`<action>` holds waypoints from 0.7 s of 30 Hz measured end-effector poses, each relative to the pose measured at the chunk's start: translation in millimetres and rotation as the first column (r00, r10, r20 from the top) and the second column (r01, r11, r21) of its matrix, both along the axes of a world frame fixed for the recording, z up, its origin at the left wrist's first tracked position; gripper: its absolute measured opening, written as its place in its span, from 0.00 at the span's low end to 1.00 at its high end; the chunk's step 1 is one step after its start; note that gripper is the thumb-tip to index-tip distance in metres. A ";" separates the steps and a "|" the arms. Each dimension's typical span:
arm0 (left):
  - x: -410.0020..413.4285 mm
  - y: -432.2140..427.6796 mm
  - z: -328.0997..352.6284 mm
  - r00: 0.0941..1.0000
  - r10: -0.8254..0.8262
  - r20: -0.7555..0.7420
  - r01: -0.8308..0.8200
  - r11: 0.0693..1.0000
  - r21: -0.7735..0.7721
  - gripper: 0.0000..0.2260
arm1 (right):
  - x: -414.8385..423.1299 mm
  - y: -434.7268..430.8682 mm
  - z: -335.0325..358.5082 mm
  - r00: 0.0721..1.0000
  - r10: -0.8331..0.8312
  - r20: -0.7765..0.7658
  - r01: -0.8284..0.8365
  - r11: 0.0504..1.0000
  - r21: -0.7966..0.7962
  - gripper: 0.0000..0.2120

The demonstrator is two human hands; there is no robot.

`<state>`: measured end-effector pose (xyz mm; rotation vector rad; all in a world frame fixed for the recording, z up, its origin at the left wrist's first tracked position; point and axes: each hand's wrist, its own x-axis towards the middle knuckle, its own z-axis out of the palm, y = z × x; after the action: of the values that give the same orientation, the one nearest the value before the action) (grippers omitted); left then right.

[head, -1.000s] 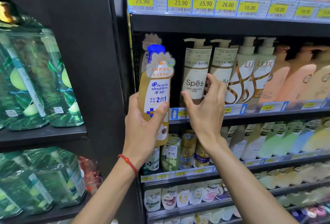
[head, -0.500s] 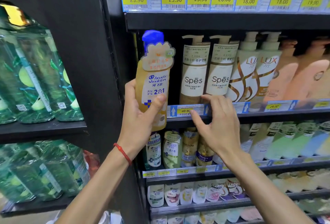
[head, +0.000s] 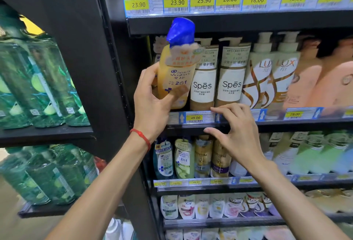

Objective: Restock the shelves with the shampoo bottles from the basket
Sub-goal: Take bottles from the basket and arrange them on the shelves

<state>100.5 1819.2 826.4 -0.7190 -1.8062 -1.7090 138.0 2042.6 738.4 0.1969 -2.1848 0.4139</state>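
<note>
My left hand (head: 152, 104) grips a yellow Head & Shoulders shampoo bottle (head: 176, 71) with a blue cap, held tilted at the left end of the middle shelf (head: 286, 123). Its cap nearly reaches the shelf above. Right of it stand two Spes pump bottles (head: 202, 85). My right hand (head: 235, 132) rests on the shelf's front rail by the 49.00 price tag (head: 194, 117), fingers loosely bent and holding nothing. The basket is out of view.
Lux bottles (head: 267, 75) and peach bottles (head: 321, 79) fill the rest of that shelf. A black upright post (head: 107, 67) borders the left end. Green refill packs (head: 38, 87) sit on the left unit. Lower shelves hold smaller bottles (head: 202, 157).
My left hand has raised the bottle and moved it in toward the shelf's left end. My right hand came down off the Spes bottles to the shelf's front rail.
</note>
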 end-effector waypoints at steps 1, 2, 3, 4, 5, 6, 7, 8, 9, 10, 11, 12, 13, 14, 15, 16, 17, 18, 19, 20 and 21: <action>-1.9 0.6 -1.2 1.000 0.007 0.012 -0.007 1.000 0.011 0.27 | -0.3 0.3 0.2 1.000 0.002 0.002 -0.002 1.000 -0.006 0.27; -4.3 1.1 -2.7 1.000 0.014 0.026 -0.014 1.000 0.022 0.27 | -0.4 0.3 0.3 1.000 0.003 0.002 -0.003 1.000 -0.011 0.27; -6.7 1.9 -4.6 0.999 0.025 0.040 -0.027 0.999 0.026 0.27 | -0.5 0.3 0.5 1.000 0.005 0.000 -0.005 1.000 -0.015 0.27; -9.5 2.6 -7.1 0.998 0.041 0.056 -0.042 0.999 0.026 0.26 | -0.6 0.2 0.4 1.000 0.007 -0.003 -0.007 1.000 -0.018 0.27; -12.5 3.4 -10.1 0.996 0.053 0.075 -0.055 0.998 0.023 0.25 | -1.0 0.3 0.2 1.000 0.008 -0.005 -0.008 1.000 -0.021 0.27; -14.7 4.2 -13.3 0.994 0.058 0.093 -0.061 0.998 0.022 0.24 | -1.1 0.3 -0.4 1.000 0.007 -0.007 -0.007 1.000 -0.026 0.27; -16.5 4.9 -16.4 0.992 0.060 0.112 -0.063 0.998 0.024 0.23 | -1.1 0.0 -0.9 1.000 0.005 -0.008 -0.005 0.999 -0.031 0.27; -17.4 5.8 -19.1 0.990 0.064 0.129 -0.068 0.997 0.027 0.23 | -0.8 -0.4 -1.7 1.000 0.002 -0.011 -0.003 0.999 -0.034 0.27; -18.0 6.7 -20.9 0.987 0.081 0.140 -0.085 0.996 0.026 0.22 | -0.8 -1.0 -2.2 1.000 0.001 -0.016 -0.001 0.999 -0.036 0.27; -18.4 7.3 -22.0 0.984 0.105 0.146 -0.109 0.994 0.022 0.21 | -0.7 -1.3 -2.8 1.000 0.001 -0.021 -0.001 0.999 -0.038 0.27; -18.6 7.9 -22.4 0.981 0.127 0.148 -0.131 0.991 0.019 0.21 | -0.9 -1.6 -3.4 1.000 0.002 -0.025 -0.003 0.999 -0.041 0.27; -19.2 7.8 -22.4 0.979 0.142 0.149 -0.145 0.989 0.015 0.21 | -0.9 -1.7 -4.1 1.000 0.004 -0.028 -0.005 0.999 -0.044 0.27; -19.2 7.8 -22.3 0.977 0.150 0.149 -0.153 0.988 0.009 0.21 | -1.2 -1.9 -4.5 0.999 0.006 -0.032 -0.008 0.999 -0.047 0.27; -19.3 7.5 -22.3 0.977 0.155 0.149 -0.157 0.988 0.003 0.21 | -1.5 -2.0 -4.9 0.999 0.008 -0.036 -0.010 0.999 -0.052 0.27; -19.2 7.5 -22.5 0.976 0.157 0.152 -0.159 0.987 -0.003 0.22 | -1.8 -2.1 -5.2 0.999 0.008 -0.041 -0.010 0.998 -0.058 0.27; -18.7 7.7 -22.6 0.975 0.157 0.160 -0.158 0.987 -0.006 0.22 | -2.1 -2.3 -5.8 0.999 0.007 -0.044 -0.010 0.998 -0.062 0.27; -18.1 8.0 -22.5 0.973 0.158 0.165 -0.159 0.987 -0.013 0.22 | -2.6 -2.4 -6.6 0.999 0.007 -0.047 -0.010 0.998 -0.066 0.27; -17.3 8.3 -22.3 0.973 0.163 0.165 -0.161 0.987 -0.025 0.22 | -3.2 -2.4 -7.4 0.999 0.008 -0.049 -0.012 0.998 -0.069 0.26; -16.8 8.3 -21.7 0.972 0.169 0.163 -0.165 0.985 -0.042 0.21 | -3.9 -2.4 -8.2 0.999 0.011 -0.051 -0.015 0.997 -0.073 0.26; -16.8 8.2 -21.0 0.971 0.173 0.163 -0.166 0.984 -0.059 0.21 | -4.4 -2.2 -9.1 0.998 0.015 -0.056 -0.019 0.997 -0.078 0.26; -17.0 7.9 -20.3 0.971 0.175 0.163 -0.164 0.983 -0.076 0.20 | -5.0 -2.0 -9.8 0.998 0.018 -0.061 -0.023 0.996 -0.083 0.26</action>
<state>83.5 1827.1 806.1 -0.4398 -1.9816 -1.6490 133.0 2040.6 728.6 0.1839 -2.1032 0.5039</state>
